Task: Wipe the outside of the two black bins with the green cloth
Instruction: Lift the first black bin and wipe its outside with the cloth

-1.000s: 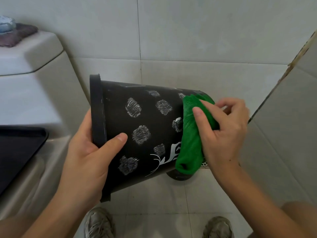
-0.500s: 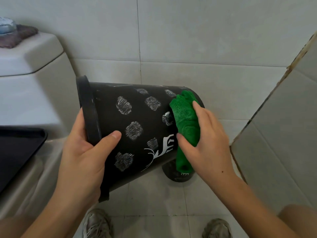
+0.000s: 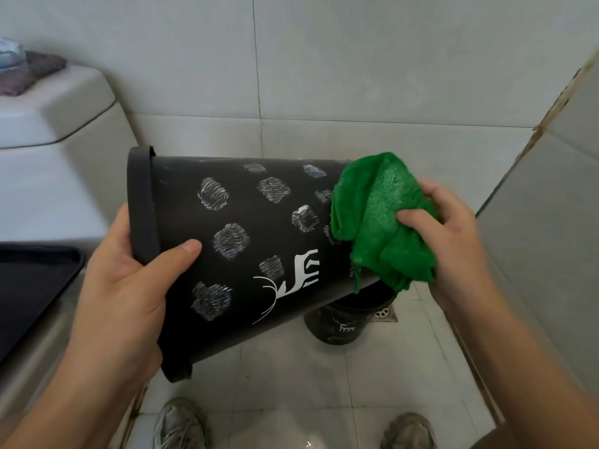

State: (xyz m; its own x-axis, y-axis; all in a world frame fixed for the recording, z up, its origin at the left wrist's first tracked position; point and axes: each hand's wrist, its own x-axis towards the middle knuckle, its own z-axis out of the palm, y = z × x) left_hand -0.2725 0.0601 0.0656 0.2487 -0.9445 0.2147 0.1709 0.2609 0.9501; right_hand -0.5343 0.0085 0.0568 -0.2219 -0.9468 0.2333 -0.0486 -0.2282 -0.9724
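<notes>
Head view. Tiled wall behind, angled wall panel (image 3: 551, 222) close on the right, toilet tank (image 3: 48, 131) close on the left; bare floor tiles (image 3: 291, 377) below, between two shoes.

Black bin (image 3: 246, 241) is held tipped on its side above the floor, rim to the left, base to the right. Left hand (image 3: 123, 286) has its grip clamped on the rim, thumb on the outer wall. Right hand (image 3: 453, 241) pinches the bunched green cloth (image 3: 382, 222) against the base edge. Bin wall is matte black with scribbled grey-white patches and a white deer print. Second black bin (image 3: 340, 322) stands upright on the floor, beside a floor drain (image 3: 385, 312).
</notes>
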